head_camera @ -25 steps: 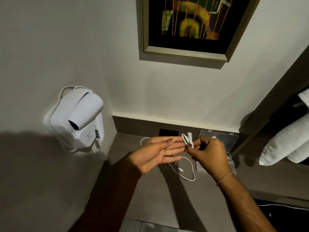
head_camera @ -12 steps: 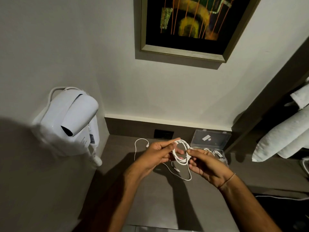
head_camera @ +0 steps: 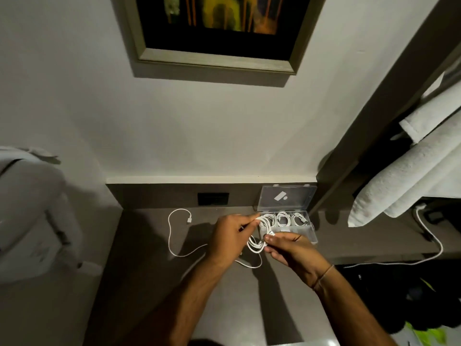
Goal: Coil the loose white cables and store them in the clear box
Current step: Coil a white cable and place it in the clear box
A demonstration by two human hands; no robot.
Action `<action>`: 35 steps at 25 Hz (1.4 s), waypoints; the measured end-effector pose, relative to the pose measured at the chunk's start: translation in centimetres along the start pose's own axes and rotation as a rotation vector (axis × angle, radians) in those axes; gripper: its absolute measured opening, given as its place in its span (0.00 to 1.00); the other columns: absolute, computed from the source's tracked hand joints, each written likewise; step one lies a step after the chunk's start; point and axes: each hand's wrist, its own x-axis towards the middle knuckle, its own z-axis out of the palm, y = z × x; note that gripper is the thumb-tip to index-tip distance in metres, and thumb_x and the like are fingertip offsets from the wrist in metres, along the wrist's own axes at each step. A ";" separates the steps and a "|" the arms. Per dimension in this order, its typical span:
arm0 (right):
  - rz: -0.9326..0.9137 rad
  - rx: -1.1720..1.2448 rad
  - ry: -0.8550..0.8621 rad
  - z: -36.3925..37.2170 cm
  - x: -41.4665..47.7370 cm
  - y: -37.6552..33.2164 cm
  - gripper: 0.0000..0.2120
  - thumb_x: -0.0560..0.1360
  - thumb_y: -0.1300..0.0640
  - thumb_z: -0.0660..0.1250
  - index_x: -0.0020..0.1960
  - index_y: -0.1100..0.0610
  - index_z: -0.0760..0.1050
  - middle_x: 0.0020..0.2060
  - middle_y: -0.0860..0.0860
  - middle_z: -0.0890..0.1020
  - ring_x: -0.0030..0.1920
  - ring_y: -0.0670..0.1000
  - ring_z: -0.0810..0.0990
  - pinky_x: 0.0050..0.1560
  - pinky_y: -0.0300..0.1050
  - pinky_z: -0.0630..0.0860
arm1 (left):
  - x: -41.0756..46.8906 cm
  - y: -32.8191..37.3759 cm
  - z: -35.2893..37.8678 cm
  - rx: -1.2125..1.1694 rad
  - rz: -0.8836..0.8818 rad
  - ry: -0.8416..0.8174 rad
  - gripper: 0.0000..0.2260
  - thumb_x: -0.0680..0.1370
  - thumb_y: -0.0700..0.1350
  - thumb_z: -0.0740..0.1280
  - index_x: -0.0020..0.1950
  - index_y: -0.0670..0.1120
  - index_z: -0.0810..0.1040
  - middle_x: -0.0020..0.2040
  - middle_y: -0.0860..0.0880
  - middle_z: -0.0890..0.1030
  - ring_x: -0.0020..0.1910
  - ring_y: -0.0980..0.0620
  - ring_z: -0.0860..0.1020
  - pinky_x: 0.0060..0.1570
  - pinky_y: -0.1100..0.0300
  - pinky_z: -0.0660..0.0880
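Observation:
A coiled white cable [head_camera: 259, 236] hangs between both hands just above the grey counter. My left hand [head_camera: 232, 239] pinches the top of the coil, and my right hand [head_camera: 289, 250] pinches its lower side near a plug. Its loose tail loops onto the counter below. Behind the hands stands the clear box [head_camera: 310, 229] with its lid [head_camera: 287, 197] up against the wall; coiled white cables [head_camera: 283, 218] lie inside. A second loose white cable [head_camera: 172, 233] lies curved on the counter to the left.
A wall-mounted white hair dryer [head_camera: 30, 216] is at the left. A dark wall socket [head_camera: 212, 199] sits behind the counter [head_camera: 149, 283]. Rolled white towels [head_camera: 409, 171] rest on a shelf at the right, with another white cord [head_camera: 431, 236] running below them. A framed picture [head_camera: 217, 28] hangs above.
The hands have dropped lower and moved right, carrying the coil close to the front of the clear box. The view has tilted down and shifted right.

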 end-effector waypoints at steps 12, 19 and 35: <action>-0.050 -0.541 0.203 -11.7 16.6 1.3 0.14 0.71 0.69 0.81 0.54 0.73 0.85 0.46 0.66 0.88 0.42 0.53 0.86 0.44 0.31 0.81 | 9.9 -8.0 15.5 -0.068 -0.688 -0.209 0.12 0.83 0.32 0.68 0.66 0.31 0.81 0.55 0.29 0.85 0.36 0.46 0.83 0.28 0.65 0.77; -0.114 -0.816 0.195 -11.4 20.2 3.7 0.12 0.74 0.60 0.80 0.55 0.65 0.88 0.52 0.61 0.90 0.57 0.58 0.88 0.64 0.50 0.80 | 10.4 -11.1 17.8 0.102 -0.632 -0.145 0.11 0.83 0.36 0.69 0.61 0.30 0.84 0.54 0.29 0.86 0.48 0.45 0.83 0.36 0.69 0.69; -0.147 -1.664 0.111 -10.4 20.9 3.4 0.15 0.82 0.43 0.65 0.55 0.52 0.83 0.53 0.55 0.87 0.55 0.59 0.86 0.55 0.53 0.81 | 11.1 -11.0 17.0 0.569 -0.298 -0.387 0.12 0.85 0.46 0.65 0.63 0.45 0.86 0.63 0.43 0.82 0.59 0.44 0.81 0.60 0.48 0.79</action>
